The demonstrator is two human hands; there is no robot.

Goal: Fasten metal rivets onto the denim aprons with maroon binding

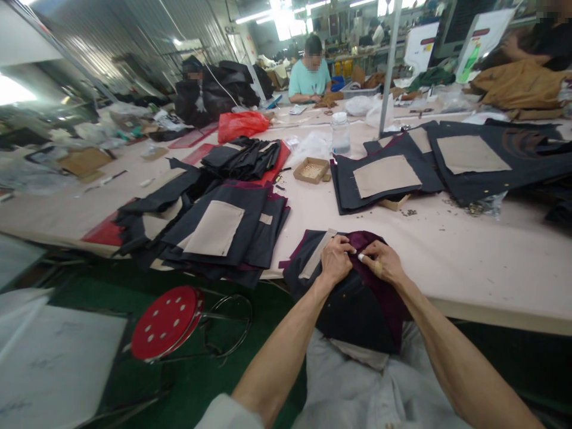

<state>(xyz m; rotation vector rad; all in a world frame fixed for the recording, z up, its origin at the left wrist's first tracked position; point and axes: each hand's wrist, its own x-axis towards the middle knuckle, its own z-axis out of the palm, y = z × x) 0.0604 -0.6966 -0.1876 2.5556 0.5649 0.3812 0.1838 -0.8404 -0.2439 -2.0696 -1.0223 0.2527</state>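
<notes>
A dark fabric panel [348,304] with maroon backing and a beige strip hangs over the table's front edge onto my lap. My left hand [337,259] pinches the cloth near its upper middle. Close beside it, my right hand [379,261] grips the maroon side, with something white at the thumb tip. The two thumbs nearly meet over the fabric. Whether a small part sits between the fingers is too small to tell. Small dots, perhaps studs, show on the dark cloth below my hands.
Stacked dark panels with beige patches lie left [214,229] and right [386,176]. A small cardboard tray [311,170] holds tiny pieces; loose small metal parts [478,208] lie right. A clear jar [340,134] stands behind. A red stool [167,322] is at lower left. A co-worker [309,74] sits opposite.
</notes>
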